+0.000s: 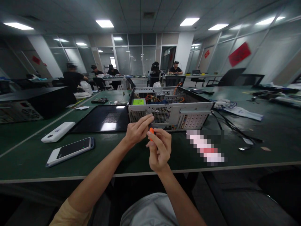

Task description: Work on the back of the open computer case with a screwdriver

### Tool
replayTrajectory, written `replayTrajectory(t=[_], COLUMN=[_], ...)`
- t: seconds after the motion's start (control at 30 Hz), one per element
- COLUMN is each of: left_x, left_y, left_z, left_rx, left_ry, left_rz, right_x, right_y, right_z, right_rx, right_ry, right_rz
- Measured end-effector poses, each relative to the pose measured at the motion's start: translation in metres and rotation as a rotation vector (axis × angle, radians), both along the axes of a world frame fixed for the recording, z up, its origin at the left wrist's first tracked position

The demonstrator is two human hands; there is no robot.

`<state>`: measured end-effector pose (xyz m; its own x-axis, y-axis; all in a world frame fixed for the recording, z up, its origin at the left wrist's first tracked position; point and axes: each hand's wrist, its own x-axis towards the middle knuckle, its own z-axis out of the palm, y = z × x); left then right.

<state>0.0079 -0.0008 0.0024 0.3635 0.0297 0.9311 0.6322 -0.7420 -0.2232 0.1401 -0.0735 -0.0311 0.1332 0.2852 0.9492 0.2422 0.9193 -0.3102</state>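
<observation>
R fingers clamped on orange handle, L fingers unclear, grn PC lbl illegible.

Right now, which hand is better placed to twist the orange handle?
Probably the right hand: it grips the orange handle between its fingers. The left hand is farther forward, by the computer case's rear panel.

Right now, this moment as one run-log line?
left hand: near rear of PC case | right hand: grips orange handle | PC case: open-topped | black side panel: left of case
</observation>
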Motion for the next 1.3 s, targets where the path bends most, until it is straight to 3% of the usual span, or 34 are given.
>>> replayTrajectory(t=[0.2, 0.4, 0.57, 0.77, 1.03, 1.3], left_x=[-0.0025, -0.0018, 0.0016, 0.0042, -0.0011, -0.0046], left_y=[-0.0009, -0.0015, 0.0002, 0.0061, 0.0066, 0.0023], left_z=[0.0022, 0.0027, 0.0018, -0.0014, -0.006, 0.0017], left_rx=[-0.011, 0.014, -0.02, -0.057, -0.118, -0.074], left_ry=[0.074, 0.056, -0.012, -0.112, -0.046, -0.021], left_rz=[-0.01, 0.033, -0.028, -0.103, 0.006, 0.041], right_x=[-0.0025, 0.0029, -0.0005, -0.0032, -0.0027, -0.0004], right_y=[0.0015, -0.0016, 0.0028, 0.0054, 0.0004, -0.0021], right_z=[-0.0016, 0.0046, 0.0035, 0.0029, 0.0063, 0.0043], right_rx=[0.015, 0.03, 0.013, -0.051, 0.128, 0.065], right_ry=[0.04, -0.046, 0.043, 0.106, -0.099, -0.087], right_rz=[0.057, -0.066, -0.165, -0.033, -0.098, -0.16])
